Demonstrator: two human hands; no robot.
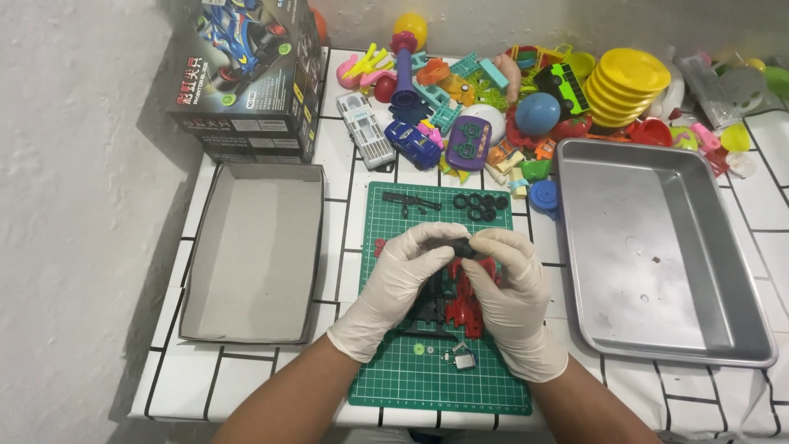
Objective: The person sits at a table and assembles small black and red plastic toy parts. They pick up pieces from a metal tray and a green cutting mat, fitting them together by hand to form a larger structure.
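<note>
Both hands wear white gloves and meet over the middle of the green cutting mat (411, 386). Left hand (400, 284) and right hand (511, 296) have their grip closed together on one small black wheel part (464, 247), pinched between the fingertips of the two hands just above the mat. Under the hands lie red model car parts (467, 308) and a black frame (427, 308), partly hidden. Near the front edge of the mat a small silver motor (464, 360) lies alone, with tiny gears just beside it. At the far edge of the mat sit several black tyres (481, 205) and a black parts strip (409, 200).

Left of the mat an open grey cardboard lid (255, 247) lies close to the left edge of the tiled tabletop (246, 382); behind it stands a dark printed box (246, 74). Right of the mat a metal tray (657, 255) lies almost to the right edge. A pile of coloured plastic toys (526, 90) fills the back. Open room stays only in narrow strips between mat, lid and tray.
</note>
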